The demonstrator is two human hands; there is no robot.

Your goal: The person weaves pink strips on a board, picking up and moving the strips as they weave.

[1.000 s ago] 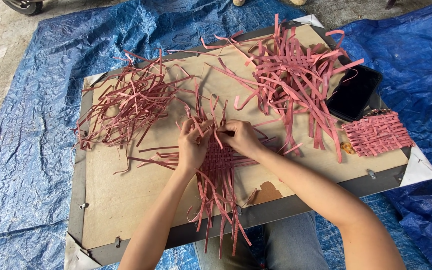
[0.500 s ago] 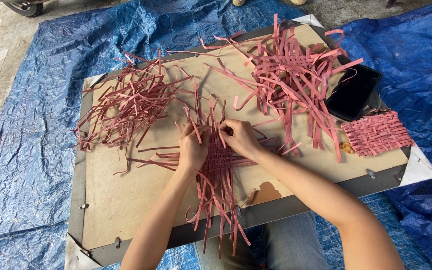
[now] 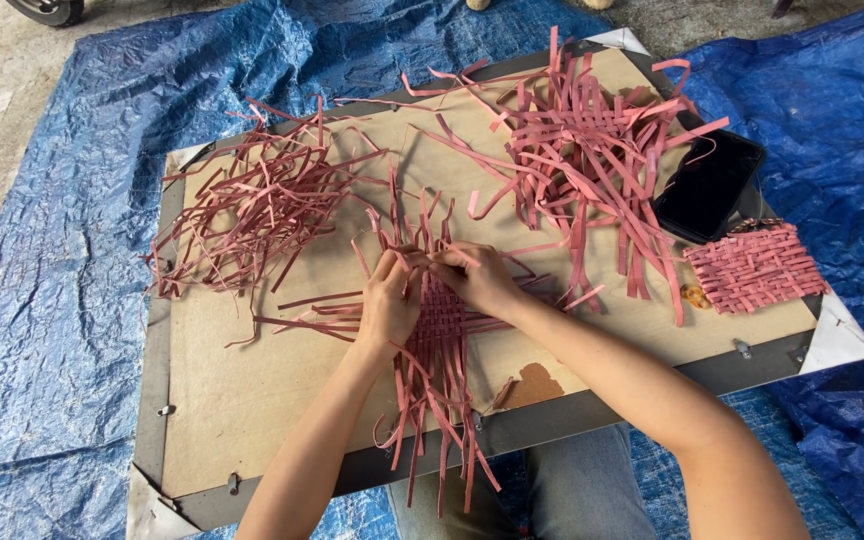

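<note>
I see both hands, left hand (image 3: 389,302) and right hand (image 3: 482,280), pinching strips at the far edge of the half-woven pink strip mat (image 3: 439,318) on the brown board surface (image 3: 252,400). The mat's long axis runs toward me (loose ends overhang the near edge), lying directly under the fingers, both hands equally close

One head-worn camera looks steeply down from close above, facing forward over the person's forearms onto the board (image 3: 252,400) on the tarp (image 3: 42,300).

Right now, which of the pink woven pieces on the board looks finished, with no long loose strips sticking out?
The small woven rectangle at the board's right edge, beside the dark phone. The others trail long loose strips.
</note>
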